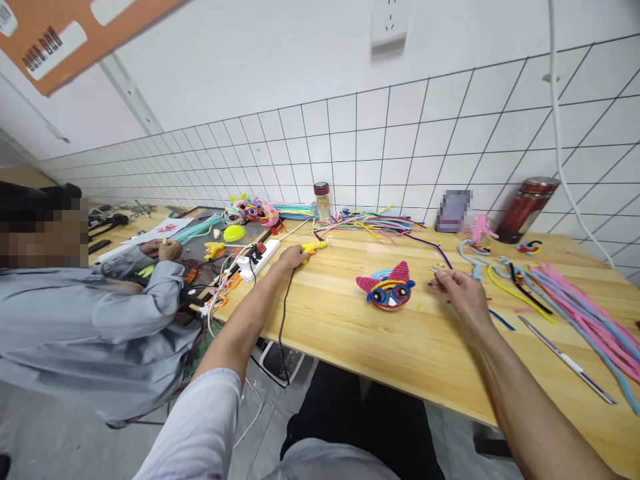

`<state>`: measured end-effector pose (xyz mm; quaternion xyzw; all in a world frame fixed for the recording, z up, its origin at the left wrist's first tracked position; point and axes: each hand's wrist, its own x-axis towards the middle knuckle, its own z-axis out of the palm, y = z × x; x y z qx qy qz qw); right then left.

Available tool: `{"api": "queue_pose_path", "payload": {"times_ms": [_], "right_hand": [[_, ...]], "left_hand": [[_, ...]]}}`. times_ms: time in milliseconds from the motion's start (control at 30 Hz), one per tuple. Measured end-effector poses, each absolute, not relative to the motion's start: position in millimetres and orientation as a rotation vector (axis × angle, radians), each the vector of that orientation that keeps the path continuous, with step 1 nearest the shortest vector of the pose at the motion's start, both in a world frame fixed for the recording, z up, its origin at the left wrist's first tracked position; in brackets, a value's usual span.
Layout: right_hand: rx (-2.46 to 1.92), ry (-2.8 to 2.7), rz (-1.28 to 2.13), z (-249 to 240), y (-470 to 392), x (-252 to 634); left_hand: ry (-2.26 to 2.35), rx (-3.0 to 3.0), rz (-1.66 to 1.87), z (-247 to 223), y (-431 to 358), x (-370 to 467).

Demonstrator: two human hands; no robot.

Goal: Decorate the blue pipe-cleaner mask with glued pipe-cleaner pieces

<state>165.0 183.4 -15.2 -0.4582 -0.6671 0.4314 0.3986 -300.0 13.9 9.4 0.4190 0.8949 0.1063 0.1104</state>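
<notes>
My left hand [293, 257] is closed on a yellow glue gun [314, 247] that lies near the middle of the wooden table, its black cord hanging over the front edge. My right hand [459, 288] is pinched above the table, and a small thin tip shows at its fingertips, too small to make out. Between my hands sits a pipe-cleaner animal face [388, 288] with pink ears, blue-rimmed eyes and a red and yellow border. Just beyond my right hand lies a dark purple pipe cleaner [434, 245].
Pink and blue pipe cleaners [590, 313] and metal tweezers [567, 361] lie on the right. Behind stand a glass jar [323, 202], a phone [453, 212] and a red thermos [527, 210]. A power strip [259, 261] is left, beside a person in grey [125, 307].
</notes>
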Motion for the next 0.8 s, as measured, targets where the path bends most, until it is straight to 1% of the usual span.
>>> {"api": "queue_pose_path", "payload": {"times_ms": [233,467,633,733,800], "right_hand": [[-1.124,-1.730,1.016,-21,186,162],[-1.089,-1.816,0.963,-25,187,160],[-1.084,-1.793,0.957,-24,186,162],[-1.053,-1.778,0.973,-28,189,162],[-0.999,-1.752,1.048,-30,191,160]], "left_hand": [[2.668,1.254,0.317,22,31,-297],[2.662,1.248,0.305,20,50,-286],[2.665,1.184,0.271,15,46,-280],[2.709,1.143,0.316,18,41,-278],[2.772,1.108,0.382,24,39,-275]]}}
